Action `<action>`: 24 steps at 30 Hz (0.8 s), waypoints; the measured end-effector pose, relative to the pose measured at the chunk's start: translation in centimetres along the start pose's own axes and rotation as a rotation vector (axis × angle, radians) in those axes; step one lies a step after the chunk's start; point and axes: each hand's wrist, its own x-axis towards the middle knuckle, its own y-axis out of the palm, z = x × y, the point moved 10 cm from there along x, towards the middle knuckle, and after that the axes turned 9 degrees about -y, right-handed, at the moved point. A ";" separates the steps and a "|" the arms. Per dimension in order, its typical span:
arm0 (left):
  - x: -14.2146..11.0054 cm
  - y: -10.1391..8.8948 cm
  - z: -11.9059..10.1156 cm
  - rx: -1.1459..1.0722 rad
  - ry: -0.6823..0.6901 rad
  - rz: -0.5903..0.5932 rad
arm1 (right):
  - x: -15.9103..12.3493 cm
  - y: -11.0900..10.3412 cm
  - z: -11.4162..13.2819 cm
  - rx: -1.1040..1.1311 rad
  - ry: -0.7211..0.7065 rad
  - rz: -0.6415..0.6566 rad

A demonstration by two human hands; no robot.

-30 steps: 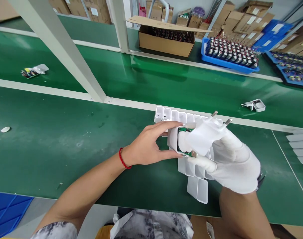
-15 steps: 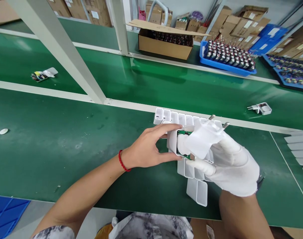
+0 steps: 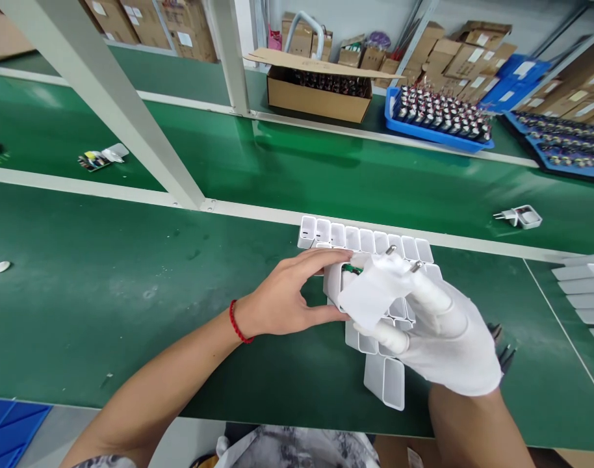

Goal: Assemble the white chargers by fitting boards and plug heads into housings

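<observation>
My bare left hand [image 3: 287, 292], with a red cord at the wrist, grips a white plastic charger housing [image 3: 333, 284] between thumb and fingers. A sliver of green circuit board [image 3: 351, 268] shows inside its open end. My right hand [image 3: 448, 331], in a white glove, pinches a white plug cover [image 3: 375, 289] with two metal pins. The cover is tilted over the housing's open end and hides most of the board. Below and behind the hands, several white housings [image 3: 393, 383] stand in rows on the green bench.
A dark-handled tool [image 3: 506, 357] lies right of my gloved hand. More white housings [image 3: 582, 286] are stacked at the right edge. A loose plug unit [image 3: 526, 216] lies beyond the rail. On the back shelf are a cardboard box [image 3: 319, 97] and a blue tray of parts [image 3: 438, 120].
My right hand has brought the plug cover left and down toward the housing, so less of the circuit board shows. My left hand keeps its hold. The camera view has shifted slightly.
</observation>
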 end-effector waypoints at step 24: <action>0.2 0.2 1.6 -0.206 -0.072 -0.059 | -2.3 2.1 -5.5 0.217 0.459 0.125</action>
